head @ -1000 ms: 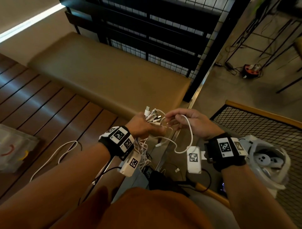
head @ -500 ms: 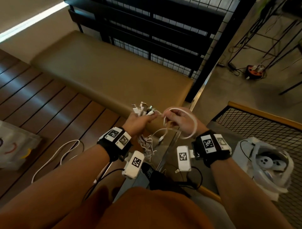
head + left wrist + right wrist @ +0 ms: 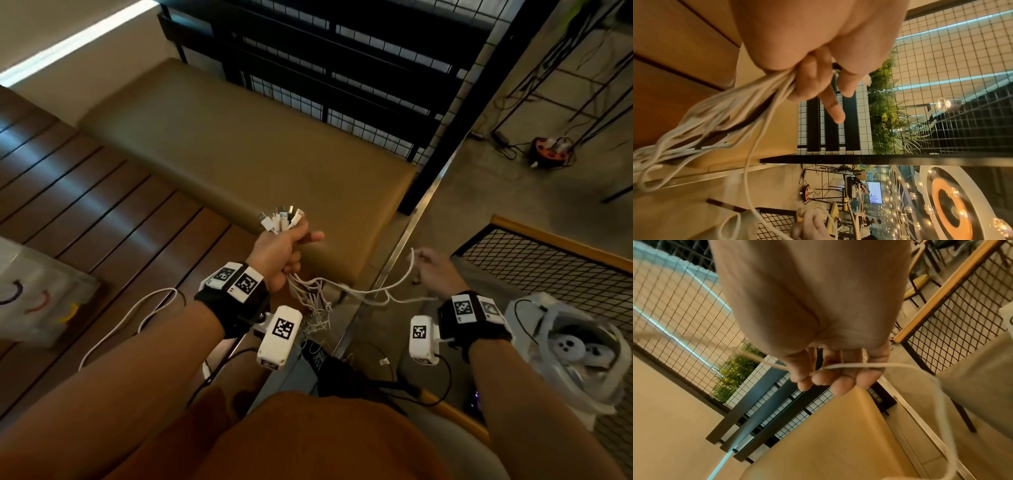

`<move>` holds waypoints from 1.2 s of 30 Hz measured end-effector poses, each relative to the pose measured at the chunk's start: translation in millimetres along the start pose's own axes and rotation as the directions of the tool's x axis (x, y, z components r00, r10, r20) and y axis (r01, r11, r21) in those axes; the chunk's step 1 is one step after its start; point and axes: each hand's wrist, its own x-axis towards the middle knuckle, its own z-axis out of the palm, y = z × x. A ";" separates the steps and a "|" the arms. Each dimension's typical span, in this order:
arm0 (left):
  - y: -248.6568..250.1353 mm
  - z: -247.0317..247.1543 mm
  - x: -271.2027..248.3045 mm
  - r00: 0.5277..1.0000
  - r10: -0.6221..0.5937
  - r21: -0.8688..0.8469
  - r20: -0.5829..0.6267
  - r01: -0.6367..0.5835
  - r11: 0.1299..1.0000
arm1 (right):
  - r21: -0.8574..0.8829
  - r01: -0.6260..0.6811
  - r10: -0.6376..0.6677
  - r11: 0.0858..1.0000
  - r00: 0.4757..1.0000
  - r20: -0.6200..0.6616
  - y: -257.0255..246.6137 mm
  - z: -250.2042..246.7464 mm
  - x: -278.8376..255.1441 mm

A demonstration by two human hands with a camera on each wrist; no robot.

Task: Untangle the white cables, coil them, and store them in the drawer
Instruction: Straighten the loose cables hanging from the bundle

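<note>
Above the tan padded bench (image 3: 239, 144), my left hand (image 3: 279, 255) grips the bundle of white cables (image 3: 310, 298) in a fist, plugs poking out on top, strands dangling below. Off to its right, my right hand (image 3: 436, 270) pinches a single white cable (image 3: 394, 286) stretched between both hands.

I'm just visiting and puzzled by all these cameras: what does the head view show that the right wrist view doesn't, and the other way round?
Only the head view shows the left hand gripping the bundle of white cables, plug ends sticking up, and another loose cable on the wooden slats. Only the right wrist view shows closely how the fingers curl round the strand. Both show the right hand holding a single white cable and the tan bench.
</note>
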 end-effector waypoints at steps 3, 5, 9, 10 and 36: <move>-0.3 1.8 0.6 0.999 0.013 0.062 0.038 -0.015 0.998 | -0.064 0.057 -0.054 0.996 0.997 0.047 -0.7 0.8 -3.4; -0.7 4.0 0.4 0.997 0.022 0.093 0.080 -0.029 0.995 | -0.152 0.112 -0.095 0.982 0.989 0.117 5.1 2.9 -1.4; 5.7 8.3 -6.0 0.988 0.065 0.126 0.137 -0.082 0.989 | -0.265 0.144 -0.104 0.953 0.981 0.161 26.4 9.7 7.4; 8.0 9.0 -7.4 0.987 0.075 0.120 0.143 -0.092 0.989 | -0.299 0.159 -0.106 0.941 0.977 0.185 29.9 12.4 7.9; 23.8 -23.0 -47.8 0.861 0.427 0.230 0.276 -0.491 0.840 | -0.519 0.466 0.077 0.717 0.687 0.723 -93.3 112.3 -38.6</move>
